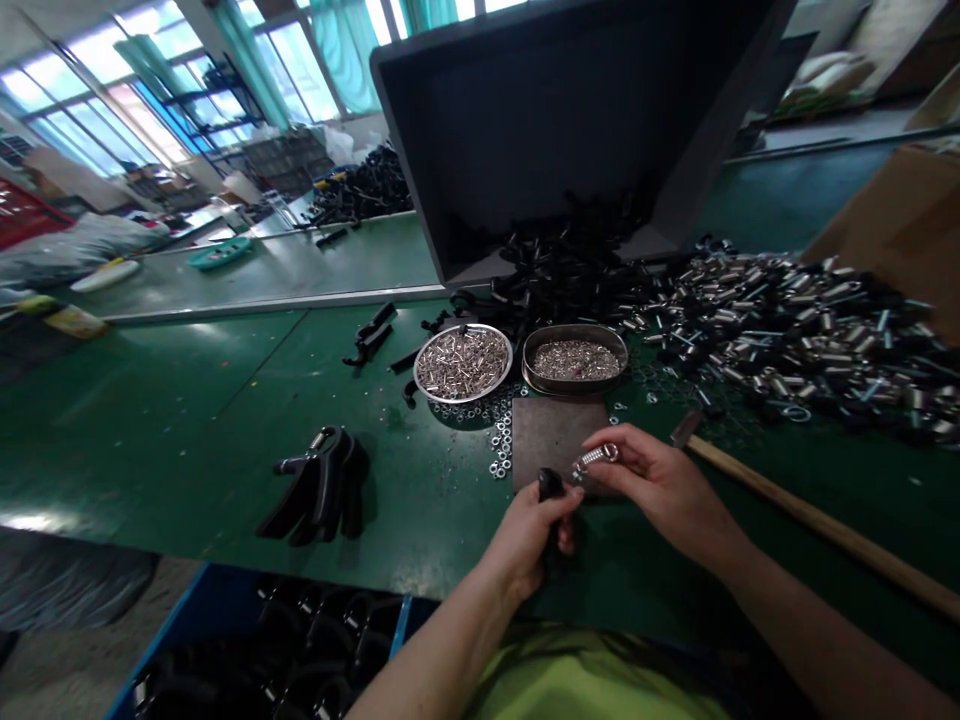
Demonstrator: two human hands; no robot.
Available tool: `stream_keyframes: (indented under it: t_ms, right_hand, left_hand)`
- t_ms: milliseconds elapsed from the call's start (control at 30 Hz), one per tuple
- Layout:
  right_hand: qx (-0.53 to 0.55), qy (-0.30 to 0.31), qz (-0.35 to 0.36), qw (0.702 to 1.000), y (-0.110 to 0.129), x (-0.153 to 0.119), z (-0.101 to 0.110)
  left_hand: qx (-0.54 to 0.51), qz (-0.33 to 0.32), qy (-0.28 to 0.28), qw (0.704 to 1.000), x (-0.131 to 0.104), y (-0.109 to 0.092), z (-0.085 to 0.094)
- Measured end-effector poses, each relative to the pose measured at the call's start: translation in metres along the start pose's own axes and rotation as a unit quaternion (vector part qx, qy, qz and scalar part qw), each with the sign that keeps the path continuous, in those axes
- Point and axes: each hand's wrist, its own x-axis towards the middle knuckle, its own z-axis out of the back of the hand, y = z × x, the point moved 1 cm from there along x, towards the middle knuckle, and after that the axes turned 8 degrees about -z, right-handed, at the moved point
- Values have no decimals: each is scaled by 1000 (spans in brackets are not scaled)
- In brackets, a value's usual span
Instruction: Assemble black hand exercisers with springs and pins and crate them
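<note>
My left hand (pixel 529 535) is closed around a black plastic part (pixel 551 484), whose rounded top sticks out above the thumb. Between the thumb and fingers of my right hand (pixel 651 477) is a small metal spring piece (pixel 598 457), held just right of the black part. Both hands are over the front edge of a flat metal plate (pixel 551 435). Behind the plate stand a round dish of small metal pins (pixel 463 364) and an oval tin of small metal pieces (pixel 576 360). Metal nuts (pixel 500 448) lie along the plate's left side.
A hammer (pixel 817 515) lies at the right, below a heap of metal and black parts (pixel 810 330). Black assemblies (pixel 319 485) sit at the left. A large dark bin (pixel 540 130) stands behind; a blue crate (pixel 187 625) is below the table edge.
</note>
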Motion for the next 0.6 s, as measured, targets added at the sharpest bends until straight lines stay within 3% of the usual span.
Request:
stream_keyframes:
  t_ms: [67, 200, 300, 400, 533, 600]
  right_hand:
    - [-22, -7, 11, 1000, 7, -4, 0]
    - [-128, -20, 58, 990, 15, -10, -3]
    - [-183, -29, 76, 980, 12, -12, -5]
    - [-175, -38, 40, 983, 1, -9, -6]
    - [-150, 21, 29, 988, -17, 14, 10]
    - [-238, -17, 31, 971, -24, 36, 30]
  left_hand:
    - [-41, 27, 13, 999, 0, 1, -7]
    - [-42, 15, 20, 999, 1, 1, -14]
    - [2, -6, 35, 999, 1, 1, -16]
    - [100, -37, 34, 994, -2, -2, -17]
    - [192, -42, 99, 975, -8, -8, -15]
    - [182, -25, 124, 975, -12, -8, -12]
